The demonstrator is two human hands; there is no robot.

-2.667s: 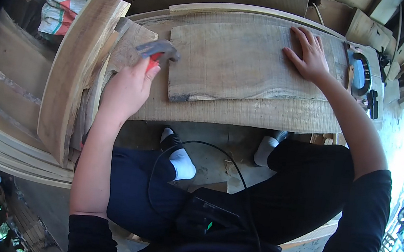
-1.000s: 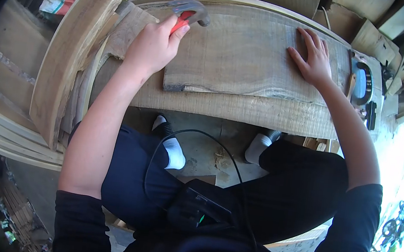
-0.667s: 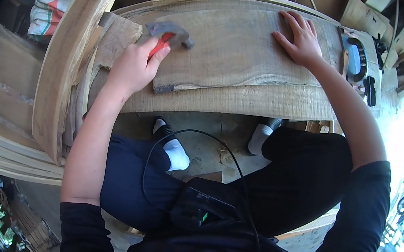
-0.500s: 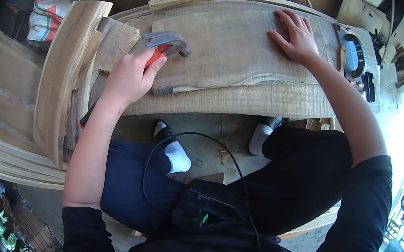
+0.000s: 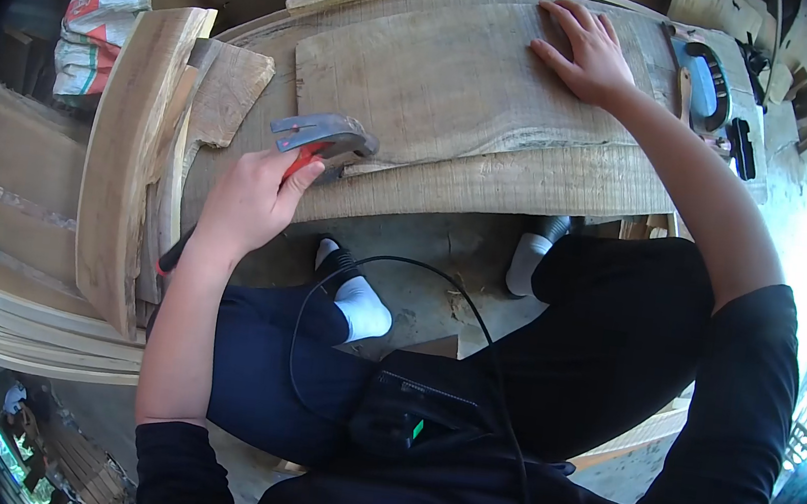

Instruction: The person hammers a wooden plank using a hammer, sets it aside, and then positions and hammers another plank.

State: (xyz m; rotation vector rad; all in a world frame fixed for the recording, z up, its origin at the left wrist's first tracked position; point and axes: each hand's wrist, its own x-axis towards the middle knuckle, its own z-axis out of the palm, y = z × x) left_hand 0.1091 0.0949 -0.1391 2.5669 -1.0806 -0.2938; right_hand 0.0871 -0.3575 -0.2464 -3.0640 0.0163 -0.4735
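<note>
My left hand (image 5: pixel 251 198) gripped the hammer (image 5: pixel 333 131) over the board's (image 5: pixel 424 83) near-left corner; my right hand (image 5: pixel 593 62), well apart, lay spread on its far side. A glancing blow, I judged, could have skidded the board.

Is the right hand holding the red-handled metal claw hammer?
No, the left hand grips that hammer, while the right hand lies spread on the flat brown wooden board.

Left hand (image 5: pixel 251 198) wrapped round claw hammer (image 5: pixel 328 130), hammer head by near-left corner of upper board (image 5: pixel 415 77), right hand (image 5: pixel 596 62) spread on board, larger plank (image 5: pixel 502 186) beneath.
</note>
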